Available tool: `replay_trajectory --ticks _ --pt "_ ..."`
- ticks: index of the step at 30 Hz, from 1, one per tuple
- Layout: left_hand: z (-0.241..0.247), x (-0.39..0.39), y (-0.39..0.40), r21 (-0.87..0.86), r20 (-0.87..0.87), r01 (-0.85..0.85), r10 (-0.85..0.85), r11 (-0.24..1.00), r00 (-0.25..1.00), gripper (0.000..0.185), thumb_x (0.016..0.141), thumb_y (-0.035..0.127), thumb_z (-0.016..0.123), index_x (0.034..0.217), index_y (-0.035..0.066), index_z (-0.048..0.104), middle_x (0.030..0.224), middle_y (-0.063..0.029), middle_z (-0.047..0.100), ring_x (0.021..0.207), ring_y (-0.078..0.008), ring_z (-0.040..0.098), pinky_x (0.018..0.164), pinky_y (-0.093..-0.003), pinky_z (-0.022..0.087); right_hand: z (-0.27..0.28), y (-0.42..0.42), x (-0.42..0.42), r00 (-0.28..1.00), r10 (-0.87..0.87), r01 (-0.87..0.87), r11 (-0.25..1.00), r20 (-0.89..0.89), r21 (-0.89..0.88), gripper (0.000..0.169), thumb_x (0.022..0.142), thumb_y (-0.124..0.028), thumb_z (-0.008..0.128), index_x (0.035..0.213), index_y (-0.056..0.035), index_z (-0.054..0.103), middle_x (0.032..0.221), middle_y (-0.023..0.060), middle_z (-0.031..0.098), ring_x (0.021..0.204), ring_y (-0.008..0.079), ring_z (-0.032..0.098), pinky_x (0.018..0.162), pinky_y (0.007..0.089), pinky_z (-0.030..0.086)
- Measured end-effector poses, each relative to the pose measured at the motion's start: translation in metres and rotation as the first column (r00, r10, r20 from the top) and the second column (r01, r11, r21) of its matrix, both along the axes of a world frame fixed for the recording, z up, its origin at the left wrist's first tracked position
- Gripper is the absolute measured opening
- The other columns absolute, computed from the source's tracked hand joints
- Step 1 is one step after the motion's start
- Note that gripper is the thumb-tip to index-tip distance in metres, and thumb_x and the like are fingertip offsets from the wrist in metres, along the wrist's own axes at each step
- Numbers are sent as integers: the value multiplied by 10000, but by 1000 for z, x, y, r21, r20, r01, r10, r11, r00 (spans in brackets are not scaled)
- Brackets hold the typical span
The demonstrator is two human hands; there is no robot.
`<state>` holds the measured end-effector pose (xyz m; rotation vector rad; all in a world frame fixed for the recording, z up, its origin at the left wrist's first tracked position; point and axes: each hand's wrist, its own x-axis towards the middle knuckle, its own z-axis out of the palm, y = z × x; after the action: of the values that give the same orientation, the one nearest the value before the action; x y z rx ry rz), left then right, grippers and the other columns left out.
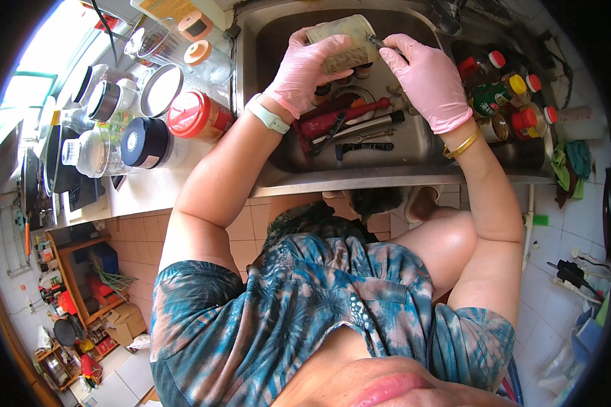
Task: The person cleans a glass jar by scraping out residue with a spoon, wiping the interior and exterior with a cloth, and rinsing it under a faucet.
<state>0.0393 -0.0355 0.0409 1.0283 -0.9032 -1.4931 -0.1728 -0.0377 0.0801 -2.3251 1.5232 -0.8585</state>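
Over the stainless steel sink [417, 147], my left hand [308, 66] in a pink glove grips a cloudy, pale jar [354, 38] lying on its side. A brownish patch shows on the jar's wall. My right hand [427, 81], gloved too, pinches a small dark object [374, 40] against the jar's right end; what it is cannot be told. In the basin below lie a red-handled tool [346, 118], a metal tube with a black end [359, 131], a wrench [374, 135] and a short black-handled tool [364, 147]. Small jars stand partly hidden behind my left hand.
Left of the sink, the white counter [153, 191] holds several jars, among them a red-lidded jar [198, 114] and a black-lidded jar [145, 142]. Several bottles with red and yellow caps, including a green-labelled bottle [491, 96], fill the right basin. Cloths [573, 163] hang at the far right.
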Motion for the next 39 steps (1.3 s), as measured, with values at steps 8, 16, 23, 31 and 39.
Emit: replay_trajectory --ticks 8,16,23,31,39 --pt "10 -10 5 -256 27 -133 145 957 989 819 746 66 902 1373 -13 380 1217 -153 568 1034 -199 659 853 -325 617 17 -5 6 988 -28 20 998 -152 -51 345 1017 -401 561 1001 -92 712 884 186 724 852 421 692 752 509 554" --pt "-2 -12 5 -466 180 -115 221 877 958 768 808 182 870 1410 38 416 1346 -137 556 1180 -219 600 980 -373 544 19 -10 8 983 -55 45 997 -175 -63 395 1032 -458 545 949 -99 686 856 198 681 857 449 635 705 510 518" --pt "14 -19 14 -533 273 -90 272 841 923 756 737 10 866 1354 43 430 1331 -117 537 1245 -219 534 1089 -378 463 23 -15 2 983 -50 44 998 -174 -37 414 1041 -461 525 960 -87 681 868 195 681 877 445 635 727 503 519" --pt "12 -21 12 -626 307 -21 272 780 912 756 718 -48 844 1340 49 426 1391 -148 529 1329 -249 501 1152 -389 400 25 -18 -8 979 -56 54 998 -194 -13 396 1039 -441 527 962 -82 676 895 199 676 891 444 619 739 493 510" --pt "24 -23 18 -673 373 12 325 740 869 772 689 -98 827 1332 59 430 1406 -155 523 1373 -266 484 1180 -396 364 37 -4 -7 984 -61 76 994 -167 82 403 1039 -424 533 954 -55 669 873 187 677 870 437 621 737 482 508"
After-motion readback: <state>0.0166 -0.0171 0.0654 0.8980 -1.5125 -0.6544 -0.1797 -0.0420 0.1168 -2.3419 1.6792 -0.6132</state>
